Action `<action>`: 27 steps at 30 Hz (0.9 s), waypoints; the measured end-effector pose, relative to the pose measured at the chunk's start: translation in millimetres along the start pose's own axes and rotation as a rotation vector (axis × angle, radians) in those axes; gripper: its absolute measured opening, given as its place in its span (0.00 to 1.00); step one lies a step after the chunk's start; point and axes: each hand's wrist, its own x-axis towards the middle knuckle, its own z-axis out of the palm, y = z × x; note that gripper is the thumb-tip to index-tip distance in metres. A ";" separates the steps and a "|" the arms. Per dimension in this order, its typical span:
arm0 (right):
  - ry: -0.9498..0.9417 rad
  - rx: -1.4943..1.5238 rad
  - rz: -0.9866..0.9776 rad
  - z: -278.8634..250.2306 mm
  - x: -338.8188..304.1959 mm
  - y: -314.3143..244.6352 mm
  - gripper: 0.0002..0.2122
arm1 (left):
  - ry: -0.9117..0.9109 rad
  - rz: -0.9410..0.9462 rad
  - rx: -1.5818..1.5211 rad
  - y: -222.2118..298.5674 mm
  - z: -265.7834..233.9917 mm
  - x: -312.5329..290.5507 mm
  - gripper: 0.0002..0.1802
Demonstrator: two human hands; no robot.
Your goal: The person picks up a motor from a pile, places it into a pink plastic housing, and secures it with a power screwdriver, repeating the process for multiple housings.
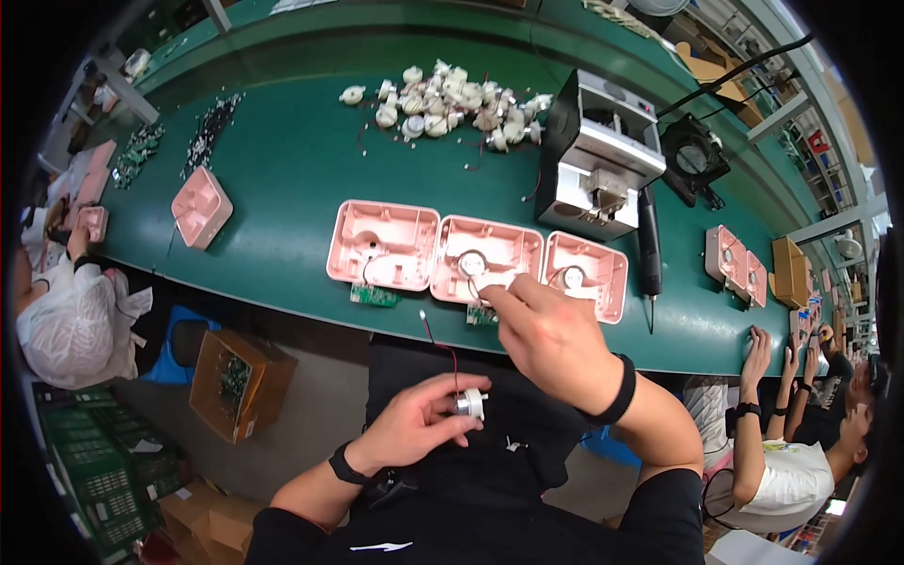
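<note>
My left hand (414,426), below the bench edge, holds a small motor (470,405) with a white plastic end. Thin red and dark wires rise from it to a white plug. Across the lower rim of the middle pink plastic shell (513,245) reaches my right hand (557,331), its fingers closed near a round motor (471,263) there. What they pinch is hidden. Another pink shell (400,221) lies left, with a green circuit board (374,295) by its near edge. The right-hand shell (612,264) contains a motor (571,278). A second board (482,314) shows partly beside my fingers.
Many white motors (452,99) lie heaped at the back. A black-and-silver machine (603,155) and electric screwdriver (649,245) stand right of the shells. A single pink shell (201,207) sits left, before circuit-board heaps (139,155). Co-workers sit at both sides.
</note>
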 end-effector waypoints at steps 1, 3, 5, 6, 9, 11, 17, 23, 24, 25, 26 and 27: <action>-0.015 0.091 0.013 -2.4 -7.6 0.2 0.13 | 0.004 -0.017 -0.011 0.7 0.7 -0.5 0.28; -0.035 0.267 0.044 -5.3 -18.0 0.4 0.10 | 0.067 0.090 0.182 9.7 0.0 6.9 0.25; -0.108 0.366 0.104 -4.4 -20.8 -5.0 0.09 | 0.089 0.134 0.278 11.2 0.2 10.1 0.24; -0.168 0.453 0.155 -3.1 -21.5 -7.6 0.07 | 0.100 0.193 0.366 10.1 -0.9 13.5 0.23; -0.127 0.583 0.150 16.4 -27.7 -6.1 0.05 | 0.109 0.321 0.543 9.1 0.4 21.6 0.21; 0.054 0.682 0.005 33.9 -34.6 -0.3 0.04 | 0.104 0.297 0.634 12.4 5.2 21.6 0.20; 0.060 0.721 0.033 12.5 -35.2 -13.0 0.03 | 0.179 0.199 0.695 13.6 5.6 14.3 0.18; 0.074 0.627 -0.054 -7.5 -45.1 -21.8 0.04 | 0.476 0.487 0.821 49.4 -28.5 1.1 0.18; 0.083 0.623 -0.060 -10.4 -47.2 -18.5 0.04 | 0.553 0.559 0.896 69.0 -39.7 2.4 0.17; 0.127 0.576 -0.014 -14.7 -49.6 -15.0 0.04 | 0.638 0.630 0.973 88.2 -49.9 2.1 0.17; 0.172 0.528 0.033 -18.9 -52.7 -10.4 0.04 | 0.641 0.637 0.983 99.6 -61.6 5.5 0.17; 0.217 0.481 0.078 -21.4 -55.7 -5.1 0.03 | 0.704 0.627 1.052 108.0 -73.3 8.9 0.17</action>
